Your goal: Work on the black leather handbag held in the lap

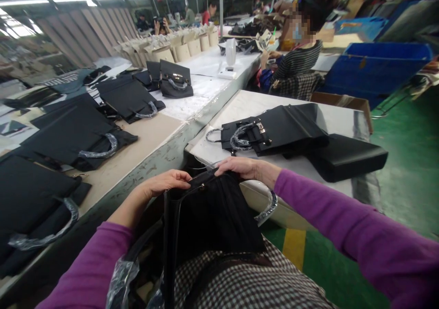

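Note:
A black handbag [212, 222] rests on my lap against a checked apron [260, 281]. My left hand [168, 181] grips its top edge at the left, fingers bent over the rim. On the far side of that edge, my right hand [240, 166] pinches the rim between thumb and fingers. A small metal fitting [202, 187] shows on the bag between my hands. One handle [268, 210], wrapped in clear plastic, curves out at the bag's right. More clear plastic wrap [122, 279] hangs at the lower left. The bag's inside is dark.
Several black handbags [68, 130] with wrapped handles lie along the left bench [164, 128]. More black bags [291, 126] are stacked on the white table [247, 101] ahead right. Beyond sits a co-worker in a striped top [302, 62], near a blue bin [373, 76].

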Tool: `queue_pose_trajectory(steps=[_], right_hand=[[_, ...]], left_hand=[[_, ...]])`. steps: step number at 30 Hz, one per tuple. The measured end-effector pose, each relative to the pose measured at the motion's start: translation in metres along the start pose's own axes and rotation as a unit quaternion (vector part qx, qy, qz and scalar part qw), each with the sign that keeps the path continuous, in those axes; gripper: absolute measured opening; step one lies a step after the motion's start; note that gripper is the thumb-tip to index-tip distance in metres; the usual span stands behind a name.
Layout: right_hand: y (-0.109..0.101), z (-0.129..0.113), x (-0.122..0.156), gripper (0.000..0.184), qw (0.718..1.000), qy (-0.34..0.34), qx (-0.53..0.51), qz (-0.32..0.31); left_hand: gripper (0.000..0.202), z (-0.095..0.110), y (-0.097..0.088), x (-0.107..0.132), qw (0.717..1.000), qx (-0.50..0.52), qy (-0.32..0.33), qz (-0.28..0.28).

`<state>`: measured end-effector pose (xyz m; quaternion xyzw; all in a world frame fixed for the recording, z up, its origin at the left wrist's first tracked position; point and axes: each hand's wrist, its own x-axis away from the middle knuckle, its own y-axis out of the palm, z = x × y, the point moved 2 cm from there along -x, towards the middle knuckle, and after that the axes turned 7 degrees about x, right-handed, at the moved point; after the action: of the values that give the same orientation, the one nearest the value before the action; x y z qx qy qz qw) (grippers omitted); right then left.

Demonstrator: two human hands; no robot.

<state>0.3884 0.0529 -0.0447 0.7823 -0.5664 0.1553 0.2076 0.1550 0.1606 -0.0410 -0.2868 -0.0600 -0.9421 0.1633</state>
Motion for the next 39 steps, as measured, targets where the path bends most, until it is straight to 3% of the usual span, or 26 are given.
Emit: queue_pose_trajectory(steps=[12, 20, 27, 32, 39], right_hand=[[0.002, 0.004, -0.012, 0.017, 0.999, 0.011, -0.029, -0.032], [0.003, 0.003, -0.010, 0.017, 1.000, 0.006, 0.016, 0.007], [0.026, -0.012, 0.032, 0.008, 0.983, -0.039, 0.148, 0.103], [0.045, -0.003, 0.072, 0.017, 0.956, -0.071, 0.228, 0.173], [0.060, 0.022, 0.105, 0.031, 0.959, -0.066, 0.188, 0.204]], left_hand=[[0.040, -0.013, -0.001, 0.006, 0.999, 0.023, -0.007, 0.032], [0.040, -0.009, 0.005, 0.010, 0.999, 0.028, 0.001, 0.037], [0.035, 0.006, 0.016, 0.025, 0.999, 0.004, 0.015, 0.037], [0.023, 0.017, 0.039, 0.047, 0.999, -0.025, 0.035, 0.033], [0.013, 0.024, 0.071, 0.063, 0.986, -0.121, 0.078, 0.090]])
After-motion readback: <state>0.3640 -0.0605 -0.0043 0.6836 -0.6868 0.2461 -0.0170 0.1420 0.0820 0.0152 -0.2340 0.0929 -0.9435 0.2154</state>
